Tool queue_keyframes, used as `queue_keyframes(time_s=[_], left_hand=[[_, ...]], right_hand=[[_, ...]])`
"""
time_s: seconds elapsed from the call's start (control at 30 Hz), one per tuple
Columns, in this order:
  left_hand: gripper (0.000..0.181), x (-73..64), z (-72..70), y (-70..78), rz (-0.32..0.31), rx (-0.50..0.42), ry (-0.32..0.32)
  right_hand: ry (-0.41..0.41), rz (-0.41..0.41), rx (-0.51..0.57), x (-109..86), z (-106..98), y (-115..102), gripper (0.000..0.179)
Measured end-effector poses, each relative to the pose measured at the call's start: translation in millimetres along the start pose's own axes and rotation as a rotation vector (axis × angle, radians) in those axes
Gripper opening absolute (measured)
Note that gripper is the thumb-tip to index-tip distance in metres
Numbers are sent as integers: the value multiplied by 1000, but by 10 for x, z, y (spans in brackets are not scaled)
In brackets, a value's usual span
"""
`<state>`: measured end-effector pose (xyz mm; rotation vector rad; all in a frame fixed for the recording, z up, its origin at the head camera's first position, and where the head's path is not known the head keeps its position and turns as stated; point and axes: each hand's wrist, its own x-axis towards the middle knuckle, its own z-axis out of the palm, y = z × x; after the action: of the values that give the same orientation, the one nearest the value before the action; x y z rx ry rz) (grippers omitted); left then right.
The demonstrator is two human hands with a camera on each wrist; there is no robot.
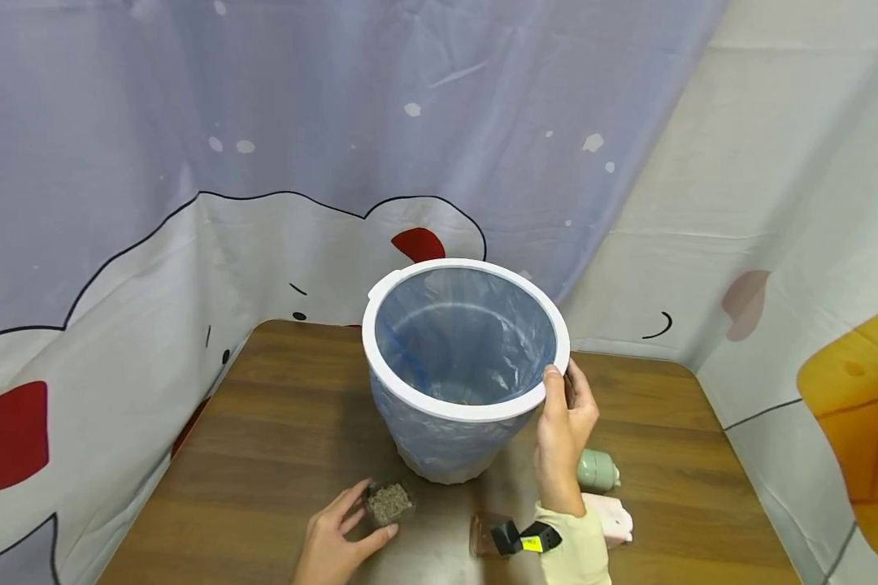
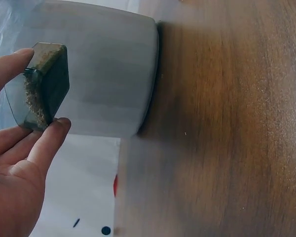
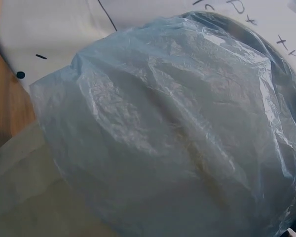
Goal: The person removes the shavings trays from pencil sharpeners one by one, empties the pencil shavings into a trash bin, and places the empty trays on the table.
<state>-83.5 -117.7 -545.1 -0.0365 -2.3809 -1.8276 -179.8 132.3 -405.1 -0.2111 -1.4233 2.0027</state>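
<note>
A white-rimmed trash bin (image 1: 449, 410), lined with a translucent blue plastic bag (image 3: 163, 128), stands mid-table. My right hand (image 1: 565, 431) holds the bin's rim at the near right, thumb on top and fingers outside; the right wrist view shows mostly the bag. In front of the bin, my left hand (image 1: 336, 536) pinches a small clear square container (image 1: 390, 504) between thumb and fingers. Greyish-brown crumbly bits lie inside that container. The left wrist view has the container (image 2: 52, 89) tilted in the fingers, with the bin's grey side behind it.
Right of the bin are a green bottle-like thing (image 1: 597, 470) and a pale pink item (image 1: 615, 520), partly behind the right sleeve. A brownish see-through box (image 1: 484, 535) sits at the front. A printed curtain (image 1: 300, 268) surrounds the wooden table (image 1: 263, 455).
</note>
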Motion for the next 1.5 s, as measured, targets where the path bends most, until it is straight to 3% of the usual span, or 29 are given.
queue_keyframes(time_s=[0.37, 0.67, 1.13, 1.5], left_hand=[[67, -11, 22, 34, -6, -29, 14], [65, -3, -11, 167, 20, 4, 118], [68, 32, -117, 150, 13, 6, 152], [65, 40, -129, 173, 88, 5, 197]], right_hand=[[19, -29, -13, 10, -13, -12, 32], [21, -7, -23, -17, 5, -15, 32], [-13, -22, -12, -3, -13, -12, 35], [-33, 24, -28, 11, -34, -12, 34]])
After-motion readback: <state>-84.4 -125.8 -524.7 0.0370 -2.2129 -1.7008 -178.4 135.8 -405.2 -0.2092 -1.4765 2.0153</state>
